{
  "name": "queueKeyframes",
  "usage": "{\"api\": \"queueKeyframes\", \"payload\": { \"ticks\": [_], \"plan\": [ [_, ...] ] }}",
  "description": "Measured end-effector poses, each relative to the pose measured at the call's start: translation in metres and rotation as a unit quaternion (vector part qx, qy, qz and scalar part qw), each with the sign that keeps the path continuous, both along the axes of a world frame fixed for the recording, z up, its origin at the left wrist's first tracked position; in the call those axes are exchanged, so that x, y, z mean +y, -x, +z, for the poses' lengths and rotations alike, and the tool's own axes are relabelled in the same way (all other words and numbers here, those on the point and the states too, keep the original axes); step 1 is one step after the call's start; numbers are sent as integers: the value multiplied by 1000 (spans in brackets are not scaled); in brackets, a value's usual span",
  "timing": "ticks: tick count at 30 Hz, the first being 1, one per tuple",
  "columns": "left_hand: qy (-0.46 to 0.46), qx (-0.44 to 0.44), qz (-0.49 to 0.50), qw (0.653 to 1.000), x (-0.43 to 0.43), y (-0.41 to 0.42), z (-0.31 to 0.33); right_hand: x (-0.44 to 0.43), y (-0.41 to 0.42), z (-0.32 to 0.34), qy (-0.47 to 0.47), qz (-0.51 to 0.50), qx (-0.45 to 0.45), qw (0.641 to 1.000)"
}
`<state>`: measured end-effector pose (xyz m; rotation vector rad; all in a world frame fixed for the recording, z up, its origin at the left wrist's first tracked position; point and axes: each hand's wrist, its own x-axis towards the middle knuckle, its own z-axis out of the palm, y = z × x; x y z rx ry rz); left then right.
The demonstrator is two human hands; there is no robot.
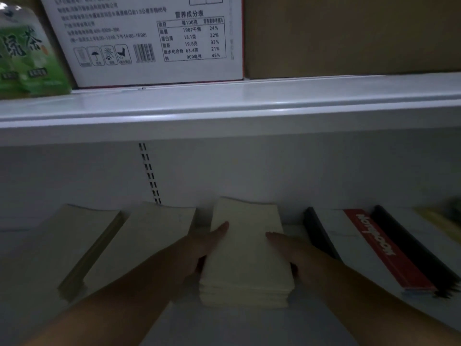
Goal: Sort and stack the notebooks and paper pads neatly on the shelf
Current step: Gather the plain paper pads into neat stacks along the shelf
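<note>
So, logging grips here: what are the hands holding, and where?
Both hold the cream paper pad stack: left hand on its left edge, right hand on its right edge.

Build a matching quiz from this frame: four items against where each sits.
Items:
1. cream pad stack
2. red-banded notebook
3. green tea pack
4. white carton

Places:
A. upper shelf, far left
B. lower shelf, held between left hand and right hand
C. upper shelf, next to the brown box
D. lower shelf, right of both hands

Pairs: 1-B, 2-D, 3-A, 4-C
</note>
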<state>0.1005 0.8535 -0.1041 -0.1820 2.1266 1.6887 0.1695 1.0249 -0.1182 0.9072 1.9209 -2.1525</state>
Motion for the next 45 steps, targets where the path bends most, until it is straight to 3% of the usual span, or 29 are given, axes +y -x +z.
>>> {"api": "queueKeyframes", "payload": {
  "ticks": [6,11,16,18,22,26,28,33,37,45],
  "plan": [
    [-84,-62,-38,994,-11,-15,11,6,-5,0,9,-31,29,999],
    [-15,119,-116,986,-34,-49,-19,8,-12,6,-7,20,35,999],
    [31,136,-163,977,-52,-71,-45,-2,-24,1,-179,112,67,975],
    [87,160,-146,972,-52,-76,-50,-3,-36,-11,-238,119,82,961],
    [126,182,-102,970,-46,-77,-55,9,-50,-32,-213,112,153,958],
    [138,196,-74,968,-43,-75,-64,19,-60,-36,-193,287,192,918],
    [139,222,-54,964,-39,-76,-59,20,-62,-38,-187,317,188,911],
    [137,258,-29,956,-29,-81,-47,16,-61,-42,-277,246,216,903],
    [173,267,-18,948,-26,-83,-47,20,-57,-40,-278,252,216,901],
    [157,240,-26,958,-23,-91,-34,19,-59,-41,-270,272,226,896]
  ]
}}
